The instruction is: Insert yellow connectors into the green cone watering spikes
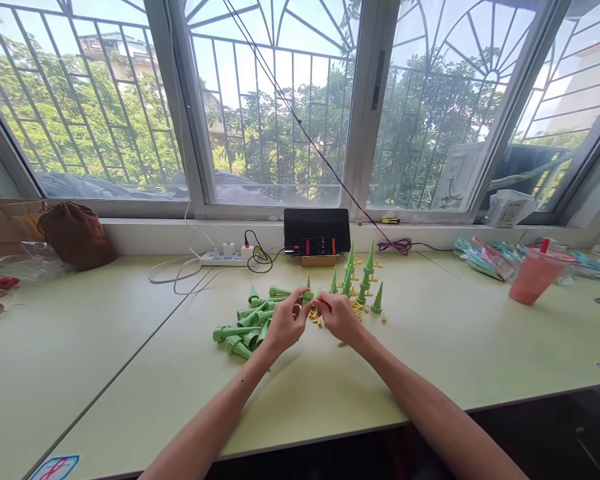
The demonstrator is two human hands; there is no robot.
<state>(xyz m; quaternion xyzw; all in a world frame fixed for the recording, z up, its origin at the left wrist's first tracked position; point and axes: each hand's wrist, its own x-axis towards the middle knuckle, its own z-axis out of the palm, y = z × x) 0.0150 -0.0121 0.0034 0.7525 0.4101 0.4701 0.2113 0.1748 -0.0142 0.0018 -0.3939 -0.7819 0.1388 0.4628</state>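
My left hand (286,322) is closed around a green plastic cone spike (307,296), held above the table. My right hand (341,317) meets it from the right with fingertips pinched together; whatever they grip is too small to make out. Left of my hands lies a loose pile of green cone spikes (237,332), pointing various ways. Beyond my right hand, several green cones (367,268) stand upright, some stacked, with yellow pieces sticking out of their sides. Small yellow pieces (361,309) are scattered at their bases, partly behind my right hand.
A black tablet (316,223) and a phone (320,247) stand by the window sill. Left of them is a power strip (215,257) with cables. To the right are a red drink cup (537,277) and plastic packets (480,259). A brown pouch (77,237) sits at back left.
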